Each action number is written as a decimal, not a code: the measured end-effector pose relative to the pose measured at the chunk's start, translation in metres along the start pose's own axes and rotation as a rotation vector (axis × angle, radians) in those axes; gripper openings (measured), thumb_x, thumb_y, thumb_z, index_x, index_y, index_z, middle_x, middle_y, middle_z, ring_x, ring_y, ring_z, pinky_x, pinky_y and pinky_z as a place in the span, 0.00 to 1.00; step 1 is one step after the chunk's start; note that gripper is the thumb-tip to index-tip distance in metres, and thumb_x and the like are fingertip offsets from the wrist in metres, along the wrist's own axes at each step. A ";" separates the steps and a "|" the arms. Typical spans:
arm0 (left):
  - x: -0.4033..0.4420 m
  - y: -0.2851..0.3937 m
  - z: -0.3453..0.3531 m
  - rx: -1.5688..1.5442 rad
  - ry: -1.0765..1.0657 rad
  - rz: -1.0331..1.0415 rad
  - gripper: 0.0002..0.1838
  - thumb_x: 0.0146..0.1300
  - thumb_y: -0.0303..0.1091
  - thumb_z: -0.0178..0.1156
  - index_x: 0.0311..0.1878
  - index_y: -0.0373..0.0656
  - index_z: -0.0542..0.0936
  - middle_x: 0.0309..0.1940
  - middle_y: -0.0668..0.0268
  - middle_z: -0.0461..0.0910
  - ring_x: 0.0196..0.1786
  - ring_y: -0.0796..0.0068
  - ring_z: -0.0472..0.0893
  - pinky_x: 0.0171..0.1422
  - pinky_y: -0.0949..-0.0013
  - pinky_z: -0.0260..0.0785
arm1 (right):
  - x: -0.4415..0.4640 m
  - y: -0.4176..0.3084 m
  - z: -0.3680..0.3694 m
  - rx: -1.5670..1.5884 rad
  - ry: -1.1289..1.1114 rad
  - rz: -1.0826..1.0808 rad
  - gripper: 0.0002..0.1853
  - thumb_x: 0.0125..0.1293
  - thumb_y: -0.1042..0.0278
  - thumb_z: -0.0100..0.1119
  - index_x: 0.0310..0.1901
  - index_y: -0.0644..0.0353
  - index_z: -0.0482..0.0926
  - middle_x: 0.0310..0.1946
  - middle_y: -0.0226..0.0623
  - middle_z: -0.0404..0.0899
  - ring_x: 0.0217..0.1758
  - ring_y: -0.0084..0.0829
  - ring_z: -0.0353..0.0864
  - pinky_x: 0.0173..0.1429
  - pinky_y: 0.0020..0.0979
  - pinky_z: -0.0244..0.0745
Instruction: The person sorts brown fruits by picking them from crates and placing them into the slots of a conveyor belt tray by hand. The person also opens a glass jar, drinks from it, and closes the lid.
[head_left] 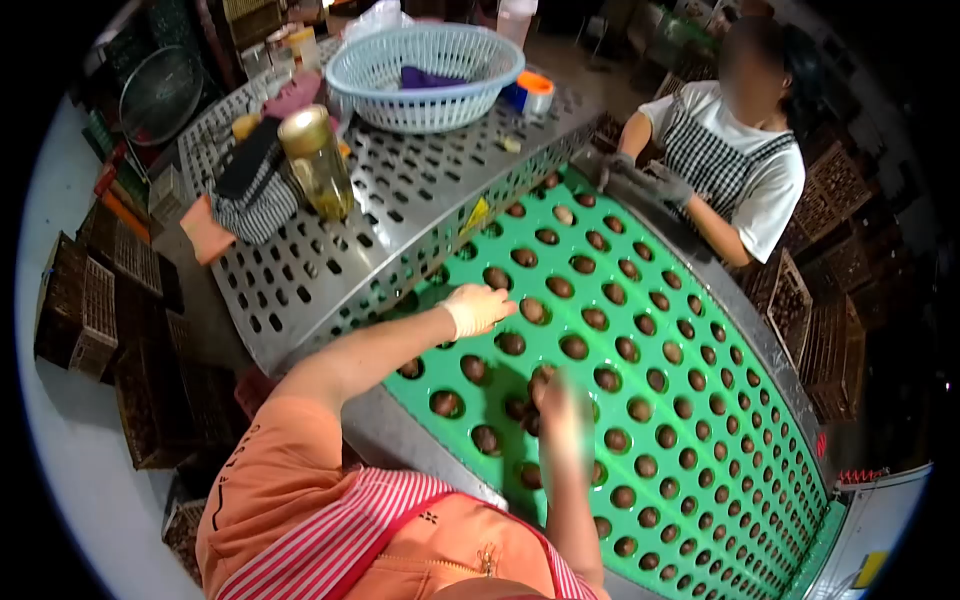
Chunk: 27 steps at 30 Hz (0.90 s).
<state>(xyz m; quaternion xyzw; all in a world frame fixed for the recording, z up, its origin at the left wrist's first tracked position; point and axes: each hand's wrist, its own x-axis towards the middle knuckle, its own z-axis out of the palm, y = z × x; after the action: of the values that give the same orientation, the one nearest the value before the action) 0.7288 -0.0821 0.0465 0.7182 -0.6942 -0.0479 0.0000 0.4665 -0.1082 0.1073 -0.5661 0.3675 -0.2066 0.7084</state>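
Note:
A green belt point(640, 382) with rows of round holes runs from my body to the right, a brown round nut in most holes. Over its left part reaches my left hand point(480, 309), in a pale glove or wrap, with its fingertips at a nut point(532, 311); whether it grips anything is hidden. My right hand point(562, 405) is smeared by motion lower on the belt. Several brown nuts point(541, 385) show at its fingers, closed around at least some of them.
A perforated metal table point(400, 190) at upper left bears a light blue basket point(425, 107), a glass jar point(318, 165), cloths point(255, 190) and an orange tape roll point(535, 85). Across the belt stands a co-worker point(720, 150) in grey gloves. Crates point(835, 350) are stacked behind.

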 end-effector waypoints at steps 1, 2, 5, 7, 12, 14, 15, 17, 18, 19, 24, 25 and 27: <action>-0.002 -0.007 -0.002 0.087 0.061 0.013 0.19 0.55 0.36 0.66 0.51 0.54 0.75 0.44 0.63 0.74 0.43 0.59 0.82 0.43 0.54 0.78 | -0.012 -0.008 0.002 -0.003 0.008 0.015 0.22 0.66 0.69 0.61 0.59 0.67 0.72 0.46 0.31 0.74 0.48 0.23 0.72 0.60 0.27 0.68; -0.003 -0.017 0.007 0.126 -0.001 0.039 0.17 0.57 0.38 0.65 0.50 0.54 0.77 0.45 0.64 0.75 0.43 0.60 0.82 0.44 0.54 0.78 | -0.014 -0.006 0.001 0.026 0.001 0.053 0.23 0.66 0.69 0.62 0.60 0.67 0.72 0.46 0.31 0.74 0.48 0.23 0.72 0.60 0.27 0.68; -0.010 -0.033 0.010 0.050 -0.187 0.038 0.12 0.60 0.37 0.60 0.48 0.51 0.80 0.48 0.63 0.75 0.47 0.59 0.81 0.46 0.55 0.78 | -0.027 -0.003 -0.005 0.115 -0.058 0.006 0.25 0.66 0.67 0.61 0.63 0.66 0.69 0.47 0.32 0.74 0.47 0.23 0.72 0.57 0.27 0.70; -0.017 -0.033 0.015 0.252 -0.146 0.004 0.19 0.63 0.42 0.58 0.57 0.55 0.76 0.48 0.63 0.75 0.46 0.59 0.81 0.44 0.56 0.77 | -0.043 -0.010 -0.005 0.181 -0.078 0.035 0.29 0.66 0.63 0.62 0.65 0.64 0.67 0.48 0.35 0.76 0.40 0.26 0.76 0.40 0.27 0.75; -0.065 -0.039 0.029 0.280 -0.088 -0.190 0.30 0.61 0.41 0.57 0.67 0.48 0.68 0.57 0.57 0.74 0.65 0.50 0.69 0.70 0.48 0.58 | -0.064 0.022 -0.017 0.240 -0.009 0.122 0.34 0.61 0.54 0.65 0.65 0.61 0.66 0.47 0.37 0.76 0.35 0.31 0.78 0.29 0.29 0.74; -0.071 -0.042 0.042 0.444 -0.014 -0.190 0.31 0.59 0.43 0.59 0.66 0.43 0.69 0.61 0.56 0.73 0.69 0.51 0.66 0.71 0.52 0.56 | -0.077 0.027 -0.018 0.282 -0.005 0.152 0.36 0.61 0.53 0.64 0.68 0.58 0.64 0.52 0.39 0.74 0.37 0.34 0.77 0.31 0.32 0.74; -0.072 -0.044 0.053 0.509 -0.009 -0.203 0.31 0.58 0.43 0.61 0.64 0.42 0.71 0.61 0.56 0.73 0.70 0.53 0.65 0.69 0.55 0.57 | -0.085 0.030 -0.018 0.337 -0.007 0.155 0.36 0.61 0.53 0.63 0.68 0.57 0.64 0.52 0.39 0.74 0.36 0.34 0.77 0.31 0.32 0.74; -0.081 -0.035 0.037 0.714 -0.137 -0.165 0.30 0.56 0.45 0.63 0.60 0.40 0.75 0.60 0.58 0.74 0.69 0.56 0.64 0.67 0.59 0.58 | -0.096 0.040 -0.017 0.448 -0.010 0.158 0.35 0.62 0.53 0.62 0.68 0.55 0.64 0.53 0.38 0.74 0.36 0.34 0.76 0.31 0.32 0.74; -0.080 -0.031 0.016 0.757 -0.282 -0.140 0.31 0.55 0.46 0.64 0.60 0.40 0.75 0.61 0.59 0.73 0.67 0.57 0.66 0.67 0.59 0.58 | -0.101 0.046 -0.017 0.478 -0.025 0.137 0.34 0.63 0.53 0.61 0.68 0.54 0.64 0.54 0.39 0.73 0.36 0.34 0.74 0.30 0.31 0.73; -0.080 -0.027 0.004 0.795 -0.428 -0.113 0.32 0.55 0.46 0.64 0.61 0.41 0.74 0.61 0.59 0.73 0.66 0.58 0.68 0.66 0.58 0.58 | -0.104 0.051 -0.015 0.495 -0.032 0.129 0.34 0.63 0.53 0.61 0.68 0.53 0.64 0.54 0.39 0.73 0.36 0.34 0.75 0.30 0.31 0.73; -0.115 0.064 -0.030 -0.163 0.123 -0.182 0.30 0.61 0.38 0.58 0.68 0.47 0.67 0.61 0.61 0.69 0.62 0.58 0.71 0.62 0.56 0.67 | -0.144 0.052 -0.002 0.474 0.026 0.048 0.31 0.66 0.54 0.58 0.68 0.56 0.63 0.41 0.32 0.74 0.32 0.25 0.73 0.27 0.24 0.70; -0.124 0.089 -0.021 -0.539 0.164 -0.060 0.33 0.62 0.40 0.59 0.71 0.48 0.64 0.62 0.58 0.69 0.62 0.55 0.71 0.65 0.56 0.66 | -0.150 0.045 0.007 0.452 0.040 0.033 0.32 0.67 0.54 0.57 0.69 0.57 0.63 0.39 0.30 0.74 0.31 0.23 0.73 0.27 0.23 0.70; -0.142 0.136 -0.008 -1.025 0.209 0.353 0.36 0.61 0.45 0.62 0.73 0.52 0.63 0.64 0.55 0.68 0.60 0.51 0.71 0.68 0.56 0.64 | -0.145 0.054 0.003 0.312 -0.065 0.101 0.32 0.71 0.60 0.54 0.73 0.53 0.55 0.46 0.39 0.77 0.29 0.25 0.74 0.27 0.25 0.71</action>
<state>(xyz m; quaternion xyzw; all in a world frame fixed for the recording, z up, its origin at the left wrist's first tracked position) 0.5891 0.0544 0.0732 0.5000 -0.6882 -0.3073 0.4266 0.3682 0.0110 0.0977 -0.4365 0.3361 -0.2068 0.8086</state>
